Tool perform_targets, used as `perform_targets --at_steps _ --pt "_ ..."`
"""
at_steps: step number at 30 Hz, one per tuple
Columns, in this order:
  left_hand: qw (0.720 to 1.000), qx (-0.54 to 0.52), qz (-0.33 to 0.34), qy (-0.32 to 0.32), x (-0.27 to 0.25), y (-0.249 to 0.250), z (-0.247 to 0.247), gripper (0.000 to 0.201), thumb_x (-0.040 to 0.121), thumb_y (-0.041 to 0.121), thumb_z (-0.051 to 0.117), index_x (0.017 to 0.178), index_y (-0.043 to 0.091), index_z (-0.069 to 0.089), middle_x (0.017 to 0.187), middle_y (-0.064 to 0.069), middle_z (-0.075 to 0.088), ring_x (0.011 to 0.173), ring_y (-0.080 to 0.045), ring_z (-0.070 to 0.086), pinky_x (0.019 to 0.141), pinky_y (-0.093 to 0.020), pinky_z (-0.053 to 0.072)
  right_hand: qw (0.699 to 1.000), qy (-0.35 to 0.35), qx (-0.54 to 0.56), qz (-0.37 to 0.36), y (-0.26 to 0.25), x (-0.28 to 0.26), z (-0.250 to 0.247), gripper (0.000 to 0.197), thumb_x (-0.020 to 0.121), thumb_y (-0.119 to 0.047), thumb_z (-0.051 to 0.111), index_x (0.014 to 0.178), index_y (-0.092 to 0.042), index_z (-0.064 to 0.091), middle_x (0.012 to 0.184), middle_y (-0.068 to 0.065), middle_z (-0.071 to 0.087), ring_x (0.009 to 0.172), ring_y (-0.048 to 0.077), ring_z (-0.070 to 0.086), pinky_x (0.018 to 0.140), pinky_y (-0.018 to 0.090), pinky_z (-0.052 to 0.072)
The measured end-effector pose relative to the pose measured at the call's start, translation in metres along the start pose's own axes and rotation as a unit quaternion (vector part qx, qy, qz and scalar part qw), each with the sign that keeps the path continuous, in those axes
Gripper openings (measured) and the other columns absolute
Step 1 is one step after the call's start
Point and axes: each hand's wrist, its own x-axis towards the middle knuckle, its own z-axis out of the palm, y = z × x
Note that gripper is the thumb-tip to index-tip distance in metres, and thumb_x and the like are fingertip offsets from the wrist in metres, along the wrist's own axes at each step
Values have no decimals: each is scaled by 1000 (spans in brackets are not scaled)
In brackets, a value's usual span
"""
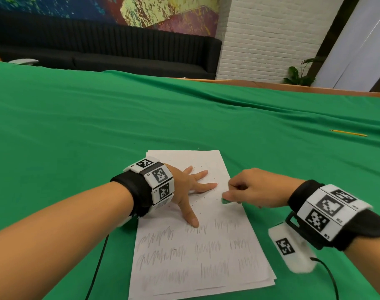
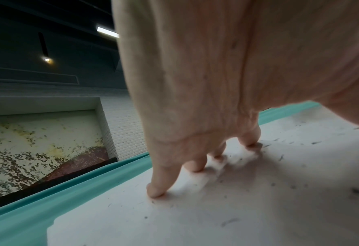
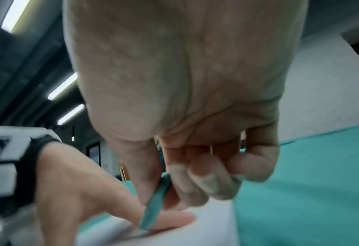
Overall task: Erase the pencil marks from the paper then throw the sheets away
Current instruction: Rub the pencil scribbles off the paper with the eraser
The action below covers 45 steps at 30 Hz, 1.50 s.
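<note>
My left hand (image 1: 188,187) lies flat on the upper half of the paper (image 1: 210,252), fingers (image 2: 159,183) straight and spread, tips pressing the sheet down. The thumb points toward me and touches the first row of pencil marks (image 1: 197,247). My right hand (image 1: 256,188) sits just beside the left, at the right edge of the paper, fingers curled, pinching a small green eraser (image 1: 224,200) between thumb and forefinger. The eraser's lower edge meets the sheet near the left hand's fingertips; in the right wrist view it shows as a thin teal slab (image 3: 156,199), tilted. Dark eraser crumbs (image 2: 279,158) are scattered around the left hand. Scribbled rows cover the half of the paper nearer me, below both hands. More sheet edges show under the top one at its near right corner. A yellow pencil (image 1: 348,132) lies on the green cloth (image 1: 76,126) of the bench, well beyond my right hand.
</note>
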Motion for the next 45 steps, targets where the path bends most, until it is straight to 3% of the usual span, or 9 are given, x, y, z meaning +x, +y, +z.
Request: perform_targets --at_steps 5,17,24,26,29,35,41,43,45 --pt "1000 3 0 1 -1 1 0 112 75 63 72 149 53 -12 157 17 -30 147 -21 -26 117 -64 7 995 -53 -78 37 11 -4 9 44 93 -49 56 65 -18 43 64 -4 45 58 13 38 59 30 33" --pt "1000 -5 -6 -6 3 -1 -1 113 74 64 73 148 55 -12 156 19 -32 146 -20 -29 117 -64 6 994 63 -82 -26 -23 -3 19 41 96 -49 50 71 -17 52 63 -3 52 58 16 46 55 32 35" --pt "1000 -7 -1 -3 4 -3 1 113 74 65 72 147 55 -13 156 19 -31 146 -20 -27 117 -64 5 996 -9 -88 14 -5 -4 13 42 91 -47 57 64 -18 43 62 -4 45 58 15 40 58 31 34" --pt "1000 -7 0 1 3 -3 1 113 73 65 72 147 55 -12 157 20 -30 147 -19 -27 117 -64 5 989 21 -140 31 -4 -7 5 41 91 -46 56 65 -18 42 61 -4 46 57 15 40 56 31 33" --pt "1000 -3 1 6 4 -3 1 112 73 66 72 147 55 -12 157 19 -30 147 -20 -26 117 -64 5 993 78 -86 -6 -11 -11 7 44 94 -51 53 65 -18 46 60 -4 49 55 14 42 55 31 35" --pt "1000 -1 -2 15 4 -2 2 112 73 65 72 149 54 -10 158 18 -27 148 -22 -23 117 -63 5 997 -12 -77 19 -21 -7 18 41 93 -47 57 66 -16 49 64 0 50 59 16 42 59 32 36" --pt "999 -9 -1 38 2 -1 4 112 71 66 73 151 53 -4 161 16 -20 149 -24 -18 116 -66 4 995 97 -34 -10 -43 -22 7 38 91 -41 58 65 -15 48 61 1 53 55 18 42 55 30 36" --pt "997 -31 7 77 0 2 9 110 71 66 74 153 50 2 164 12 -13 151 -21 -14 119 -61 4 989 148 -9 -23 -50 -24 11 34 86 -29 59 61 -14 43 57 4 48 52 21 41 52 33 35" --pt "987 -76 43 136 -10 6 11 99 74 64 73 152 45 16 165 7 1 151 -18 -7 121 -53 9 980 195 26 -36 -54 -23 16 30 83 -20 59 62 -16 39 54 3 49 54 25 55 51 38 43"
